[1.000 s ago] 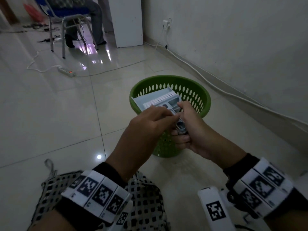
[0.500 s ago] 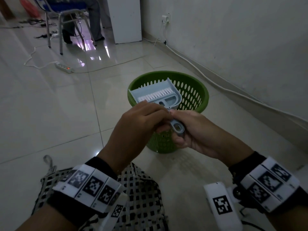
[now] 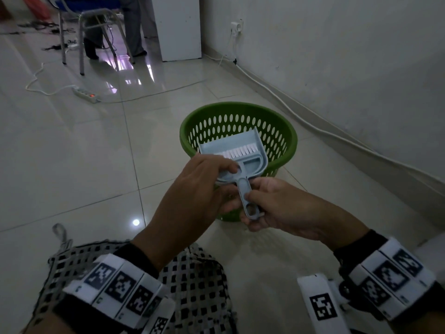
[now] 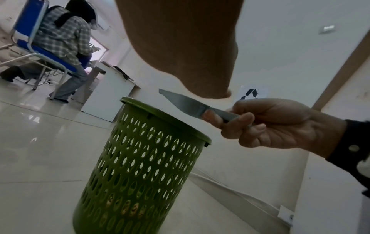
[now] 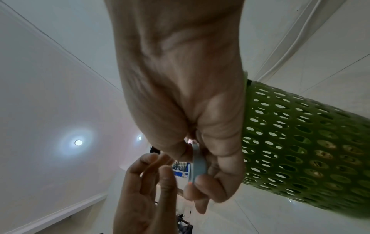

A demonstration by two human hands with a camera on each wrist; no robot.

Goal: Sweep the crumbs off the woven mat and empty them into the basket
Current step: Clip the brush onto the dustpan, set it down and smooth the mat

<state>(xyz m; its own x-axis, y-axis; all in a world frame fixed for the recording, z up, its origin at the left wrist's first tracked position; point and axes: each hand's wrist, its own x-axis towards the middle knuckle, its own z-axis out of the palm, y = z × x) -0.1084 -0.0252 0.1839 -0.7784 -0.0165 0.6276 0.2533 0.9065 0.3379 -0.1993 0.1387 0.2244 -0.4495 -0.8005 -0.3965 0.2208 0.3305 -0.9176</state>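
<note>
A light blue dustpan [image 3: 243,150] with a white-bristled brush [image 3: 237,152] lying in it hangs over the near rim of the green perforated basket [image 3: 286,136]. My right hand [image 3: 272,206] grips the dustpan's handle. My left hand [image 3: 204,179] curls its fingers over the brush's handle at the pan's back. In the left wrist view the dustpan [image 4: 184,102] shows edge-on above the basket [image 4: 140,158], with brown crumbs [image 4: 132,209] visible through the holes at the bottom. The black-and-white woven mat [image 3: 195,288] lies on the floor under my forearms.
The wall stands close on the right with a white cable [image 3: 313,126] along its foot. A power strip [image 3: 86,95] lies on the tiled floor at far left. A chair [image 3: 81,25] with a seated person and a white cabinet [image 3: 178,27] stand at the back.
The dustpan has come up out of the basket's mouth and back toward me, now nearly level. Both hands stay on it, and the left hand has slid onto the brush's handle.
</note>
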